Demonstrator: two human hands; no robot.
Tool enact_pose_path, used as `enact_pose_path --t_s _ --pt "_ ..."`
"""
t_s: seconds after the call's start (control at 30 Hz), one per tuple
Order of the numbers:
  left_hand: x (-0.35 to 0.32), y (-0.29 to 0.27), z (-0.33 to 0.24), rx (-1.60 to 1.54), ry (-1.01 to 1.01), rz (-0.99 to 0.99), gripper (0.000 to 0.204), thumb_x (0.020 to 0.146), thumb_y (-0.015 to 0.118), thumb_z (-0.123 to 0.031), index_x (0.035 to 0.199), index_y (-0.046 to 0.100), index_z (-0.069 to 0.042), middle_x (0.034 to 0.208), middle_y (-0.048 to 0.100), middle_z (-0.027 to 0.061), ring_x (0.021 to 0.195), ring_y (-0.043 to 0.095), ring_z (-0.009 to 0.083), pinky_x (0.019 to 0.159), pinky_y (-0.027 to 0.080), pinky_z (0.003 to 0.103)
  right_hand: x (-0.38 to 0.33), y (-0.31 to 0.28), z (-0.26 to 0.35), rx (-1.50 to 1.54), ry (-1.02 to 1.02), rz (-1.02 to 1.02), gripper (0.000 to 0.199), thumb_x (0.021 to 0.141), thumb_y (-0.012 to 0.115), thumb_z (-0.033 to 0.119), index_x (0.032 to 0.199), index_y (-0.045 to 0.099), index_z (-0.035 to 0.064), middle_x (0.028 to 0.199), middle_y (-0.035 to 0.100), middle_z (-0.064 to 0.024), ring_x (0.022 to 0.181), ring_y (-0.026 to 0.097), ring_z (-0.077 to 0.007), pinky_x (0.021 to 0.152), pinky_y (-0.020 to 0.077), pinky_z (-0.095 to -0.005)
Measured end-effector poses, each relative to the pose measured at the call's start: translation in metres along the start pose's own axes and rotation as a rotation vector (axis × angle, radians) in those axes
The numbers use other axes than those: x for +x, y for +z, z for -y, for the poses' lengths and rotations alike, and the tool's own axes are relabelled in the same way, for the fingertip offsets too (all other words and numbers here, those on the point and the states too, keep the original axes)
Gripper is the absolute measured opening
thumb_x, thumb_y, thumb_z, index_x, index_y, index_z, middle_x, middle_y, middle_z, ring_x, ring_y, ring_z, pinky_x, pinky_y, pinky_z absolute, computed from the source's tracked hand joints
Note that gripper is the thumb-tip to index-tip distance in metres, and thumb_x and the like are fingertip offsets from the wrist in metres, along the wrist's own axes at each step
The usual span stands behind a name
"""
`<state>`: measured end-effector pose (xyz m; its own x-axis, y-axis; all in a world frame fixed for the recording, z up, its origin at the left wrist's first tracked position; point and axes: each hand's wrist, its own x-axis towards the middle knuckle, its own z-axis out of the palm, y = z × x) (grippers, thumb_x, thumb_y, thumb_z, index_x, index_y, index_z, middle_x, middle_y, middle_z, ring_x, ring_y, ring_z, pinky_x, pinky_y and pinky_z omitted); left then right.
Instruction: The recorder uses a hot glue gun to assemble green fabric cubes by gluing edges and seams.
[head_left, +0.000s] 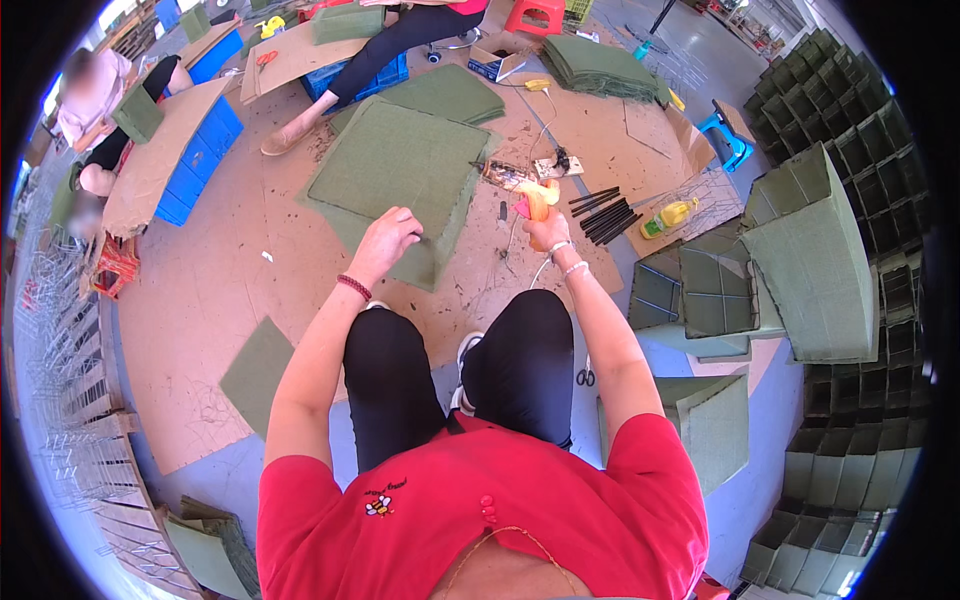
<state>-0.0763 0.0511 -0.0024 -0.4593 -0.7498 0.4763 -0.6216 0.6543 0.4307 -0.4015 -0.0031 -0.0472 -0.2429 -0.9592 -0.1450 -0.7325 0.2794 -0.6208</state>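
Note:
A stack of green felt squares lies on brown cardboard on the floor in front of my knees. My left hand rests on the near edge of the top felt sheet, fingers curled and pressing it. My right hand is closed around an orange and yellow glue gun, held upright just right of the felt, its cord trailing down toward my knee. Black glue sticks lie in a loose bundle to the right of that hand.
Finished green felt boxes pile up on the right, with many more stacked behind. A yellow bottle sits near the sticks. Scissors lie by my right knee. Other people sit at the far left and top. Wire grids lean at left.

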Motion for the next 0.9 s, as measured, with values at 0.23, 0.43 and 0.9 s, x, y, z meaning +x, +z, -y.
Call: enact_pose_path --t_s 0.23,0.43,0.9 --pt "-0.002 0.004 0.006 -0.014 0.005 -0.018 0.015 0.065 0.067 -0.003 0.077 0.058 -0.005 0.077 0.054 0.0061 0.079 0.054 0.0243 0.069 0.046 0.035 -0.048 -0.003 -0.001 0.034 -0.095 0.052 0.043 0.058 0.067 0.025 0.093 0.058 -0.0001 0.075 0.064 -0.0184 0.07 0.064 -0.0288 0.068 0.0503 -0.0378" --pt "-0.002 0.002 0.007 -0.011 -0.027 0.008 0.012 0.067 0.066 -0.005 0.076 0.058 -0.004 0.078 0.053 0.0063 0.082 0.053 0.0239 0.072 0.046 0.035 -0.075 0.004 -0.008 -0.003 -0.114 0.122 0.048 0.059 0.066 0.025 0.1 0.056 0.0019 0.083 0.062 -0.0237 0.081 0.061 -0.037 0.073 0.0484 -0.0432" --pt "0.0 0.002 0.008 -0.034 -0.03 0.032 0.016 0.067 0.068 -0.004 0.078 0.056 -0.003 0.077 0.053 0.0082 0.08 0.054 0.0263 0.069 0.046 0.037 -0.092 0.001 -0.016 -0.038 -0.302 0.11 0.048 0.055 0.069 0.026 0.095 0.056 0.0036 0.083 0.061 -0.0234 0.082 0.059 -0.0402 0.073 0.0477 -0.0445"
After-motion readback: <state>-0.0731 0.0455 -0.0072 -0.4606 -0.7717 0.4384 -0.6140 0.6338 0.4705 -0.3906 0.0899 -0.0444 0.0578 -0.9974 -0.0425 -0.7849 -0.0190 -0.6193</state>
